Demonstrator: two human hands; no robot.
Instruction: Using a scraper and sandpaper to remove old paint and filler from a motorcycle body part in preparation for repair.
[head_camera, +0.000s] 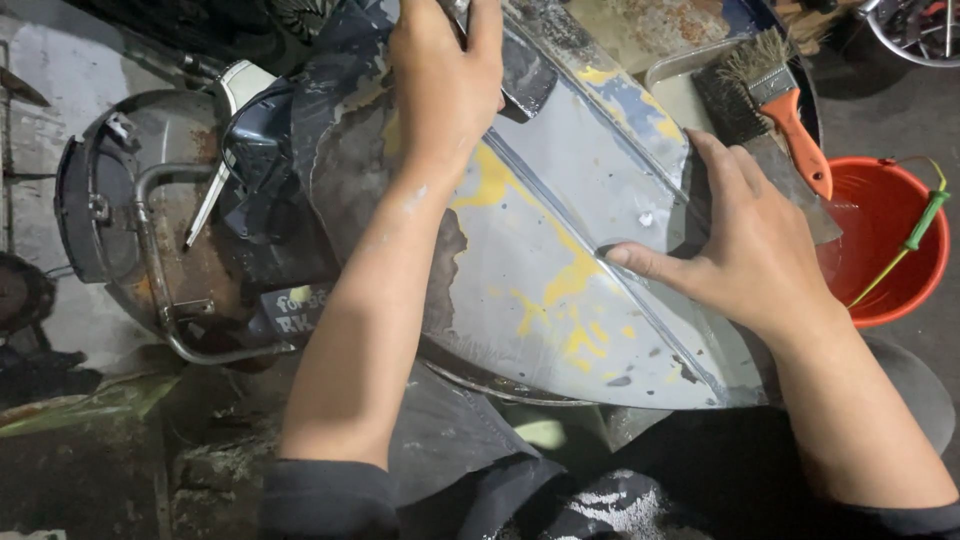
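Left hand (445, 75) clamped on a scraper (520, 75); right hand (745, 245) spread flat, gripping nothing.
Head view: both hands rest on the curved metal body panel (560, 300). By my reading, most paint is stripped to bare grey; yellow patches remain mid-panel, between the hands. Scraper sits at the panel's upper edge. Beyond the panel: paintbrush (775, 100) on a tray (670, 75), red bucket (885, 240).

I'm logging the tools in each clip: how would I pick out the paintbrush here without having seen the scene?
Start at the big curved grey metal panel with yellow paint patches under both hands, then look past its upper right edge, beside the round red plastic bucket. There lies the flat paintbrush with dark bristles, just beyond the right hand. Its orange handle sets it apart from the bucket's green-gripped wire handle.
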